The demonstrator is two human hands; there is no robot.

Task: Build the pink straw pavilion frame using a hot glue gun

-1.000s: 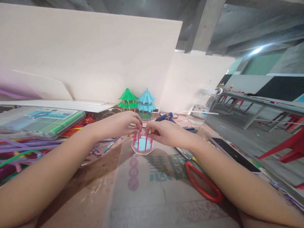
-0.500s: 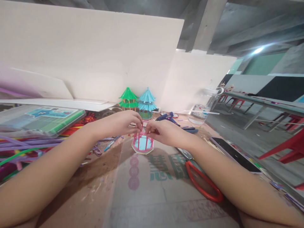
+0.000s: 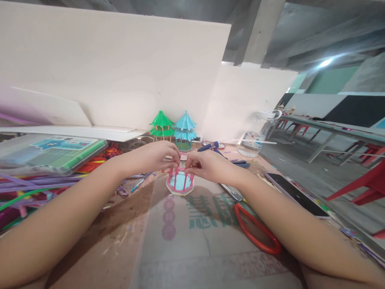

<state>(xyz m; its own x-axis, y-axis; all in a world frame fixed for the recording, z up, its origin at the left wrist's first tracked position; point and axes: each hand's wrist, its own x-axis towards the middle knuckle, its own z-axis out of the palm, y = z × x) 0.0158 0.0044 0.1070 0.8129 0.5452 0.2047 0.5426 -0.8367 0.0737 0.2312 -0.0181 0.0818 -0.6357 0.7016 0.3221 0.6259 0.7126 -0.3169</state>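
A small pink frame model (image 3: 179, 182) with upright posts and a pale blue floor stands on the printed cardboard sheet (image 3: 180, 249). My left hand (image 3: 162, 156) reaches it from the left, fingertips pinched at the top of the frame. From the other side my right hand (image 3: 204, 163) closes thumb and fingers on the upper rim. The fingers partly cover the far posts. Behind the hands stand a green pagoda model (image 3: 161, 125) and a light blue pagoda model (image 3: 185, 127).
Scissors with red handles (image 3: 257, 233) lie under my right forearm, near a phone (image 3: 296, 194). A blue glue gun (image 3: 210, 147) and a water bottle (image 3: 252, 138) are behind. Left are a plastic case (image 3: 51, 154) and coloured strips (image 3: 36, 186). White boards (image 3: 120, 72) stand at the back.
Both hands keep almost the same hold on the pink frame. The whole view has shifted very slightly.
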